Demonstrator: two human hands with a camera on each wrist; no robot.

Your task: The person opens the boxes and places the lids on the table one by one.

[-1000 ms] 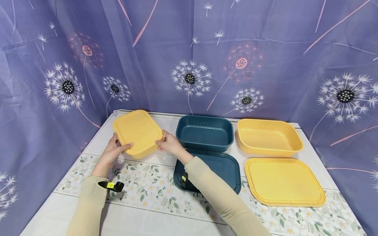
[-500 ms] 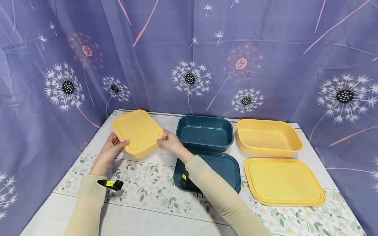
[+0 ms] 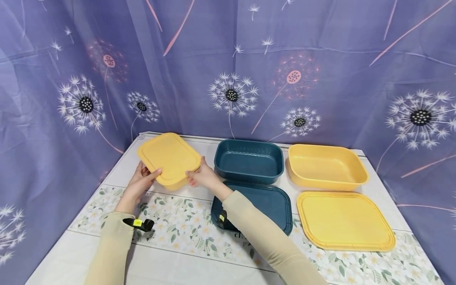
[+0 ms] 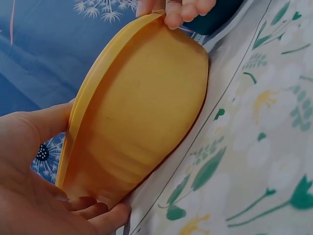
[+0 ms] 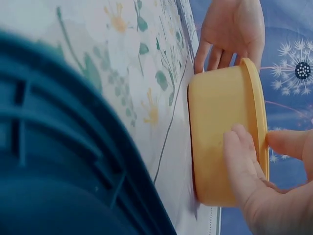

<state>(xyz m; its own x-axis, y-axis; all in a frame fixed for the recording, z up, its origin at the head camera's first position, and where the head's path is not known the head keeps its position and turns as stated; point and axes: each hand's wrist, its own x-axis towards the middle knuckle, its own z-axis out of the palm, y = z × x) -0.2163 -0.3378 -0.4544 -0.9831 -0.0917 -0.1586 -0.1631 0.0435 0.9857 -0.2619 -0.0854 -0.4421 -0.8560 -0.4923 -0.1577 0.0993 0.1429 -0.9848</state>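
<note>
A small yellow food container (image 3: 174, 183) with its yellow lid (image 3: 169, 156) on top sits at the back left of the table, turned at an angle. My left hand (image 3: 139, 183) holds its near left corner, the thumb on the lid's edge and the fingers against the side wall. At the right corner, my right hand (image 3: 204, 176) grips the lid's rim with the thumb, its other fingers along the wall. In the right wrist view, both hands flank the container wall (image 5: 215, 137). The left wrist view shows the lid's rim (image 4: 90, 93) seated along the wall's top.
Right of it stands an open dark blue container (image 3: 249, 162), with a dark blue lid (image 3: 263, 202) in front, partly under my right forearm. Farther right are an open larger yellow container (image 3: 325, 166) and a yellow lid (image 3: 345, 221). A purple dandelion curtain (image 3: 192, 79) hangs behind.
Both thumbs have shifted a little on the lid, the right one along the near right edge towards the front. The container stays in nearly the same place. The head view has shifted slightly.
</note>
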